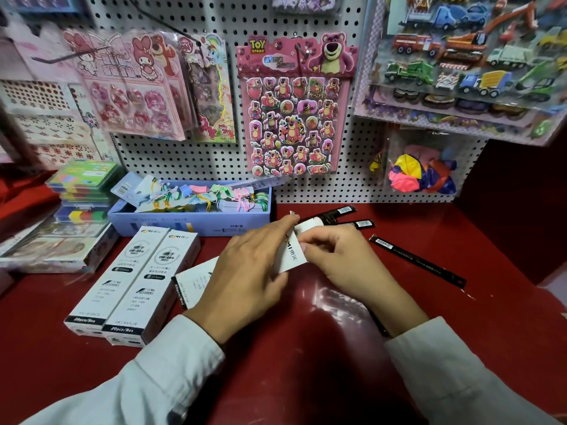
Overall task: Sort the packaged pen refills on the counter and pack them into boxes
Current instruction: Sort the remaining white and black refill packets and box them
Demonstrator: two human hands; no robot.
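Both hands grasp one white box (293, 251): left hand (245, 271) steadies, right hand (334, 256) pinches its flap. Risk: flap tears, or refills (346, 216) inside slide out.

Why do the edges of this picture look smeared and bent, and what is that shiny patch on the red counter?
Head view: the wide-angle lens bows the pegboard and the outer displays; the sticker sheets at far left look motion-blurred, while the hands, left and right, stay fairly sharp. The shiny patch is glare on the counter, and the hands cast dark shadows toward the viewer.
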